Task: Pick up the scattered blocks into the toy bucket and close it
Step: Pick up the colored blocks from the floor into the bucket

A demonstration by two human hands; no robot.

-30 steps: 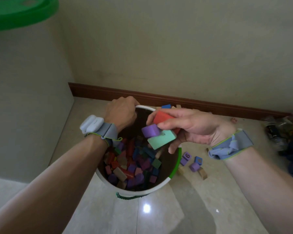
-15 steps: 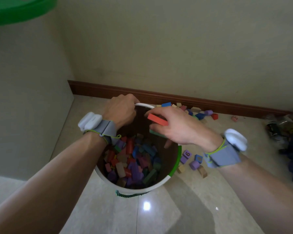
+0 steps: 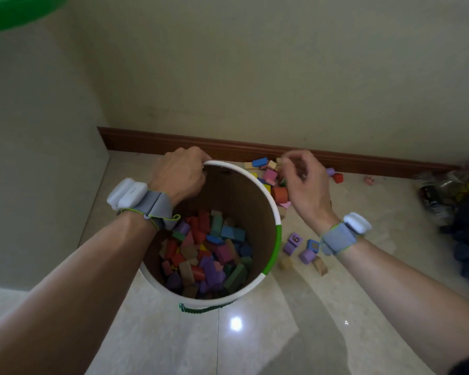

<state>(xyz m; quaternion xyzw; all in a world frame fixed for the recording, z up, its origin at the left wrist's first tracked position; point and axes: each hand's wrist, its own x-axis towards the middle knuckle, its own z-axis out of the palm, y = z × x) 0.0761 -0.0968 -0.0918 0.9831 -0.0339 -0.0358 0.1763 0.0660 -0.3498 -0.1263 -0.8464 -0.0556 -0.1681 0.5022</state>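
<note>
A grey fabric band edged in bright green, topped by a rounded white plastic unit, is worn on each bare forearm at the wrist, the left band (image 3: 152, 209) trailing a thin green cord loop, the right band (image 3: 339, 238) fitted likewise, and no sleeves are seen.

home corner, tiled floor (image 3: 255, 342), wooden skirting (image 3: 152, 142)

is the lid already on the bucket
No, the bucket stands open with blocks visible inside, while the left hand grips its rim.
</note>
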